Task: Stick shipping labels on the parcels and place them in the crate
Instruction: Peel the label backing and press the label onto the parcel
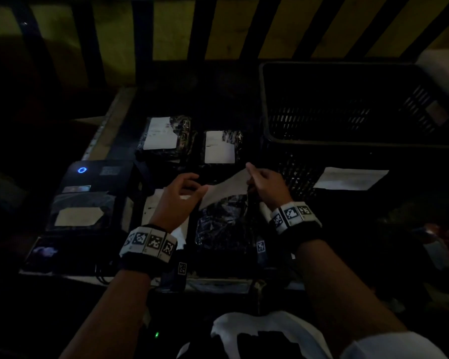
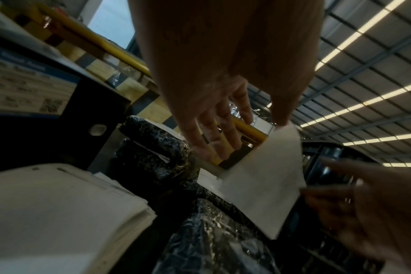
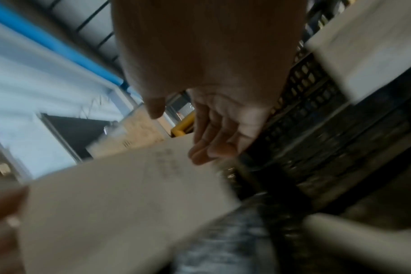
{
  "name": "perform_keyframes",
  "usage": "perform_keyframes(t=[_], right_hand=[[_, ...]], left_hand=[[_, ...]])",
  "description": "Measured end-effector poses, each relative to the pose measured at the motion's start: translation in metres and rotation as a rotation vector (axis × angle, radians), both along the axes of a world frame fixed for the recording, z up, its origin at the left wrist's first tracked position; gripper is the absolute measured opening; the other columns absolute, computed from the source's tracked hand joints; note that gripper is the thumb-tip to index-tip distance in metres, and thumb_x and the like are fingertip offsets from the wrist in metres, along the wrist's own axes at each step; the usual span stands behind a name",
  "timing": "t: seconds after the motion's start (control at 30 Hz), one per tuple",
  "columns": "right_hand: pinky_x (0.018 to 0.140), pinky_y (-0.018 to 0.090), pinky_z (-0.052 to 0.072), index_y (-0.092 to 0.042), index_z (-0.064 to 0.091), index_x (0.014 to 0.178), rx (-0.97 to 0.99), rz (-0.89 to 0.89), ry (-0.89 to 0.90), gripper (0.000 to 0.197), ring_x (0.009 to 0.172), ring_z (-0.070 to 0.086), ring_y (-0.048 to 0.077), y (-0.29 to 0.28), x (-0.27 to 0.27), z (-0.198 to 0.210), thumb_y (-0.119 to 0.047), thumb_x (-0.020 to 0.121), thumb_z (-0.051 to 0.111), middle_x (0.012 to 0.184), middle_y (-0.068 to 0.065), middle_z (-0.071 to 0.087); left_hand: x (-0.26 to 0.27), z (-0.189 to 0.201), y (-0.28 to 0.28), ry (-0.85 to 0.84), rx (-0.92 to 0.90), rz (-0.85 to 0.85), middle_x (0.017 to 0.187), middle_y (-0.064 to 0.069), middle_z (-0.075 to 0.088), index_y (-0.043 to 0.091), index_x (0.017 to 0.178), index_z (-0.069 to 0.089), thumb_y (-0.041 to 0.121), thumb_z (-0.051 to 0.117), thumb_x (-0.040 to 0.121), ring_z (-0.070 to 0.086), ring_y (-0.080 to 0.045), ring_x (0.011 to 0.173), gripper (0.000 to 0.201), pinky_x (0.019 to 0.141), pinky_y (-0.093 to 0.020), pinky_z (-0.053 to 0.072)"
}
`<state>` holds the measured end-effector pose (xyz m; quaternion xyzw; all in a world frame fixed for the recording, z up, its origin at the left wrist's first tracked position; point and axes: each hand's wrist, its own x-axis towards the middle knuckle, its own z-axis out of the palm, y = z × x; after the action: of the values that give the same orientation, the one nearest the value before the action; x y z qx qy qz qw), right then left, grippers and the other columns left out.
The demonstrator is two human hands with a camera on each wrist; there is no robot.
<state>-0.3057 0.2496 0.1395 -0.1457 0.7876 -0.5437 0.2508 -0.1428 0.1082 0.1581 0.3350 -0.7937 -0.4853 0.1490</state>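
A white shipping label (image 1: 224,186) hangs between my two hands above a black plastic-wrapped parcel (image 1: 223,224) at the table's middle. My left hand (image 1: 200,189) pinches the label's left edge; its other fingers spread out straight in the left wrist view. My right hand (image 1: 249,177) grips the right edge with curled fingers, the index finger raised. In the right wrist view the label (image 3: 129,194) is blurred and tilted. Two labelled parcels (image 1: 166,137) (image 1: 222,146) lie behind. The black slatted crate (image 1: 347,143) stands at the right.
A dark label printer (image 1: 94,174) with a blue light sits at the left; another labelled parcel (image 1: 81,216) lies in front of it. A stack of white sheets (image 2: 59,213) lies under my left wrist. A white sheet (image 1: 350,178) hangs on the crate's front wall.
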Motion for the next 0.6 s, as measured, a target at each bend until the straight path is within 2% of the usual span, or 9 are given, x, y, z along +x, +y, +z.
perform_keyframes(t=[0.07, 0.17, 0.23, 0.27, 0.33, 0.43, 0.53, 0.6], right_hand=[[0.057, 0.025, 0.047, -0.018, 0.065, 0.065, -0.022, -0.049, -0.035, 0.035, 0.059, 0.062, 0.013, -0.010, 0.000, 0.003, -0.043, 0.089, 0.059, 0.068, 0.002, 0.066], [0.066, 0.027, 0.051, -0.015, 0.071, 0.074, -0.007, -0.024, -0.040, 0.026, 0.068, 0.064, 0.015, -0.017, 0.001, 0.005, -0.031, 0.091, 0.060, 0.076, 0.006, 0.070], [0.069, 0.030, 0.051, -0.016, 0.070, 0.070, 0.000, 0.016, -0.012, 0.027, 0.072, 0.065, 0.017, -0.019, 0.005, 0.006, -0.031, 0.090, 0.060, 0.073, 0.006, 0.070], [0.067, 0.029, 0.049, -0.017, 0.068, 0.069, -0.001, 0.035, -0.007, 0.028, 0.072, 0.064, 0.016, -0.020, 0.007, 0.007, -0.034, 0.089, 0.060, 0.071, 0.003, 0.068], [0.067, 0.023, 0.044, -0.017, 0.069, 0.076, -0.010, 0.045, 0.006, 0.025, 0.076, 0.062, 0.011, -0.024, 0.012, 0.010, -0.037, 0.088, 0.062, 0.079, -0.001, 0.068], [0.061, 0.015, 0.043, -0.014, 0.068, 0.087, -0.023, 0.023, 0.047, 0.015, 0.074, 0.059, 0.005, -0.028, 0.016, 0.014, -0.029, 0.087, 0.066, 0.082, -0.002, 0.065], [0.060, 0.016, 0.044, -0.013, 0.064, 0.097, -0.011, 0.045, 0.072, 0.011, 0.075, 0.058, 0.011, -0.030, 0.019, 0.017, -0.020, 0.088, 0.063, 0.085, 0.001, 0.062], [0.061, 0.015, 0.043, -0.012, 0.062, 0.101, -0.016, 0.020, 0.107, 0.015, 0.076, 0.057, 0.010, -0.030, 0.021, 0.019, -0.020, 0.088, 0.062, 0.087, -0.001, 0.061]], left_hand=[[0.005, -0.001, 0.003, -0.020, 0.005, -0.062, 0.099, 0.010, 0.060, 0.024, 0.118, 0.051, 0.036, 0.065, 0.083, 0.058, -0.003, 0.093, 0.039, 0.083, -0.026, 0.046], [0.014, -0.007, 0.006, -0.063, 0.022, -0.164, 0.116, 0.007, 0.055, 0.027, 0.126, 0.046, 0.041, 0.063, 0.083, 0.053, -0.010, 0.108, 0.047, 0.088, -0.029, 0.047], [0.019, -0.013, 0.009, -0.087, -0.008, -0.199, 0.124, 0.007, 0.051, 0.028, 0.130, 0.044, 0.045, 0.062, 0.082, 0.048, -0.009, 0.114, 0.054, 0.092, -0.030, 0.045], [0.020, -0.014, 0.011, -0.100, -0.022, -0.208, 0.129, 0.006, 0.049, 0.029, 0.132, 0.042, 0.046, 0.062, 0.082, 0.046, -0.007, 0.116, 0.057, 0.095, -0.030, 0.043], [0.022, -0.016, 0.014, -0.121, -0.060, -0.234, 0.140, 0.005, 0.041, 0.028, 0.137, 0.036, 0.047, 0.062, 0.082, 0.041, -0.008, 0.123, 0.064, 0.101, -0.028, 0.038], [0.027, -0.018, 0.016, -0.156, -0.080, -0.286, 0.150, 0.005, 0.027, 0.027, 0.145, 0.023, 0.047, 0.063, 0.081, 0.030, -0.013, 0.135, 0.078, 0.106, -0.028, 0.030], [0.030, -0.029, 0.012, -0.164, -0.029, -0.321, 0.156, 0.007, 0.015, 0.027, 0.149, 0.010, 0.049, 0.064, 0.080, 0.020, -0.014, 0.142, 0.090, 0.111, -0.032, 0.025], [0.032, -0.041, 0.006, -0.180, 0.003, -0.327, 0.157, 0.007, 0.010, 0.029, 0.150, 0.003, 0.056, 0.062, 0.077, 0.016, -0.015, 0.144, 0.097, 0.116, -0.040, 0.023]])
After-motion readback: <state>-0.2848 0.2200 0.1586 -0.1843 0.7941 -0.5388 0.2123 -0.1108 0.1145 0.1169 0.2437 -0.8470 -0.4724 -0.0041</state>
